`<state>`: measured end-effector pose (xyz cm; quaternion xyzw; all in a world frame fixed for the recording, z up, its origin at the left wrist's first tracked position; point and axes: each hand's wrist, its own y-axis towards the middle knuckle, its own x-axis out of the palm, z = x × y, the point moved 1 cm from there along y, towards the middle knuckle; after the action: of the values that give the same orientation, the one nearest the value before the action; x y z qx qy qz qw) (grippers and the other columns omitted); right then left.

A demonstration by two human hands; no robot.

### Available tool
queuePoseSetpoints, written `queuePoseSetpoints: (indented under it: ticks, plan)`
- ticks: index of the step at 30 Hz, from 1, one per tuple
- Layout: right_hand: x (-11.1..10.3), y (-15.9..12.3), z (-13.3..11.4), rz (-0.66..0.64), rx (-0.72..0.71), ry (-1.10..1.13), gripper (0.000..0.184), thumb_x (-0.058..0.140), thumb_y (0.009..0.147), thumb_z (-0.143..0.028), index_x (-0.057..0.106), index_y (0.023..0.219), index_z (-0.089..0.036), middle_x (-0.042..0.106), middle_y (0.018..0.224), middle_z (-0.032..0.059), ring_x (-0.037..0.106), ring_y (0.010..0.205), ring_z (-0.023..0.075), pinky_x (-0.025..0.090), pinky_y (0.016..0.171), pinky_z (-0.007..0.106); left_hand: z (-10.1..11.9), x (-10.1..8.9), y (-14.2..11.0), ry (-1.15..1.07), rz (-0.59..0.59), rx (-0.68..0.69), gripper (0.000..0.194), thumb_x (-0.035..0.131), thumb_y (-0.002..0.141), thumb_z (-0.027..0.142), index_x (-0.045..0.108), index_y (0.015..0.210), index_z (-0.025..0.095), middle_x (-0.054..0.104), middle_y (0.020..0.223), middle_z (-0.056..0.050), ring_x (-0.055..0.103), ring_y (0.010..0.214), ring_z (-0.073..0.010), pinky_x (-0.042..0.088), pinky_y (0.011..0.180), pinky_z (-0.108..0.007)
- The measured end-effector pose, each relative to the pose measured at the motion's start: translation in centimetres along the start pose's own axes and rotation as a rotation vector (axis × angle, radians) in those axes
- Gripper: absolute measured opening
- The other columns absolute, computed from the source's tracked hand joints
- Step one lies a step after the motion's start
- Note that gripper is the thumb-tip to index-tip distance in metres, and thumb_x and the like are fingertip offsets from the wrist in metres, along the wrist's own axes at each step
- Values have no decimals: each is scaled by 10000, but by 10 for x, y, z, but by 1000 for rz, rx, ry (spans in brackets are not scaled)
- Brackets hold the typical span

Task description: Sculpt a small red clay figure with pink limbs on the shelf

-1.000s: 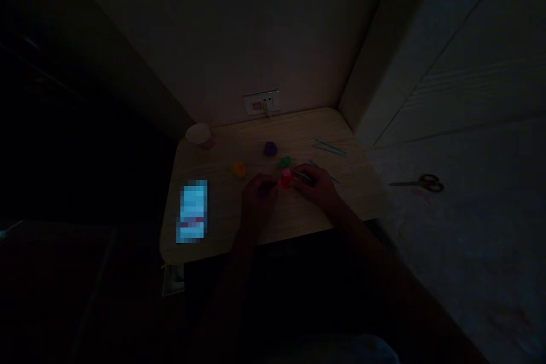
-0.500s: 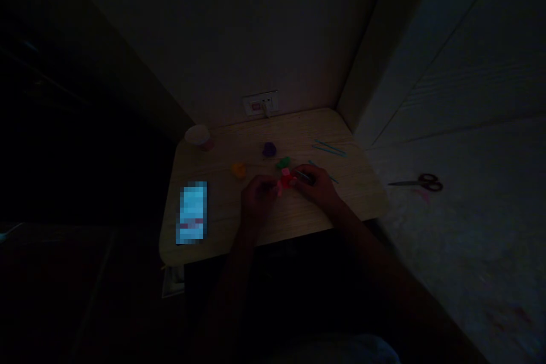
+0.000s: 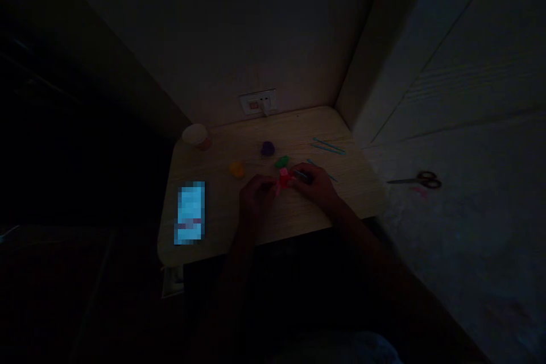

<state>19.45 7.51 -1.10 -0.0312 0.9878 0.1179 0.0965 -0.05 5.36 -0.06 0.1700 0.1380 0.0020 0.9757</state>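
In dim light, both hands meet over the wooden tabletop [image 3: 294, 222] at a small soft red-pink piece [image 3: 285, 181]; its material is hard to make out. My left hand [image 3: 257, 196] has its fingers pinched on the piece's left side, where a pink strip hangs down. On the other side, my right hand [image 3: 314, 183] is closed at the piece's right edge. A short pale-blue length, perhaps a thin stick, shows between its fingers. Just behind the piece lies a green lump [image 3: 282, 161]. A purple lump [image 3: 268, 148] and an orange-yellow lump [image 3: 237, 169] rest farther left.
Thin blue sticks [image 3: 328, 146] lie at the table's right, one partly behind my right hand. A lit phone [image 3: 190, 213] is at the left, below a pale cup [image 3: 197, 136]. Behind is a wall socket [image 3: 258, 103]. Scissors [image 3: 420, 180] lie off the table, right.
The view has shifted slightly, moving everything a little left. Both hands stay on the red-pink piece, whose pink strip now looks narrower and more stretched downward.
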Motion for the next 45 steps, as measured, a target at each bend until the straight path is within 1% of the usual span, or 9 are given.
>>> queuePoseSetpoints:
  ticks: [3,8,12,17,22,27,33,41,45]
  plan:
    - [0,0,1,-1,10,19,260,823,777,-455,759,915,-244,775,921,35,720,876,232,561,811,366,-1,0,0,-32,3,-22,106,688,873,284,718,929,199,729,876,-36,694,827,-173,554,780,-293]
    - [-3,1,2,32,69,61,257,841,749,-432,763,907,-245,782,917,37,725,862,231,572,795,363,-5,-2,1,-127,74,-122,227,722,848,385,697,974,197,756,932,-57,716,862,-193,578,807,-317]
    - [-3,3,1,-29,47,82,260,850,739,-428,778,923,-259,790,935,33,732,869,235,581,810,377,-5,-1,1,-197,57,-125,275,700,874,447,686,997,202,756,934,-66,717,858,-195,580,782,-314]
    - [1,2,-1,-128,4,98,268,839,760,-416,770,957,-249,789,980,37,736,920,234,577,847,374,-6,5,-2,-132,-52,-103,320,742,852,403,674,1102,215,751,1016,-79,715,916,-208,577,790,-317]
    - [1,3,0,-66,19,105,236,758,836,-442,758,976,-251,789,988,39,731,924,224,565,864,371,-9,4,-1,-78,-13,-103,309,729,862,355,649,1124,213,742,1016,-74,711,901,-196,574,811,-319]
    - [-2,7,4,77,29,132,286,668,901,-509,711,976,-237,786,931,47,725,916,228,558,882,374,-7,6,-2,124,-84,-27,412,708,884,306,576,1264,219,734,1085,-99,712,991,-235,553,906,-394]
    - [-1,7,5,101,11,167,253,680,874,-468,680,991,-244,764,903,30,710,894,222,545,874,368,-8,9,-4,421,-87,121,421,681,884,266,571,1288,222,701,1126,-106,642,1078,-286,476,1011,-493]
    - [-1,6,3,109,27,191,221,679,867,-453,671,940,-244,745,887,27,701,901,224,539,882,369,-5,10,-1,485,-88,172,352,661,912,311,577,1243,224,664,1150,-113,608,1069,-289,479,979,-477]
    - [-2,6,3,105,15,203,199,678,870,-438,668,911,-243,737,873,21,702,900,222,541,889,370,-3,10,1,445,-46,238,383,606,950,288,521,1315,205,590,1272,-148,558,1191,-290,462,1053,-487]
